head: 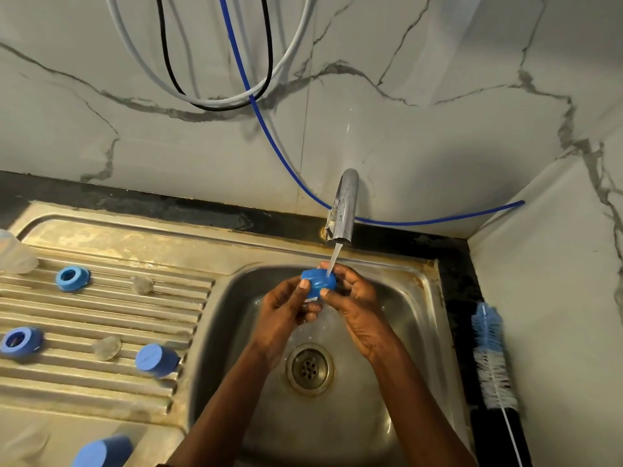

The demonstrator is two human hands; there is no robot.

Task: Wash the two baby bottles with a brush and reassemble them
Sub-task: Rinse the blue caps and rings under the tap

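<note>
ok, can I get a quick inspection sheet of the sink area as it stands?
Surface: steel sink, tap running; ribbed drainboard on its left.
Job's things: blue part under the stream. On the drainboard: far blue ring, near blue ring, far teat, near teat, blue cap, second blue cap, clear bottle. Brush on the counter, right of the sink.
Clutter: nothing seen.
Hands: left hand and right hand both pinch the blue part.
Cables: white cable, black cable and blue cable hang on the wall.
Surroundings: marble-look wall.
</note>
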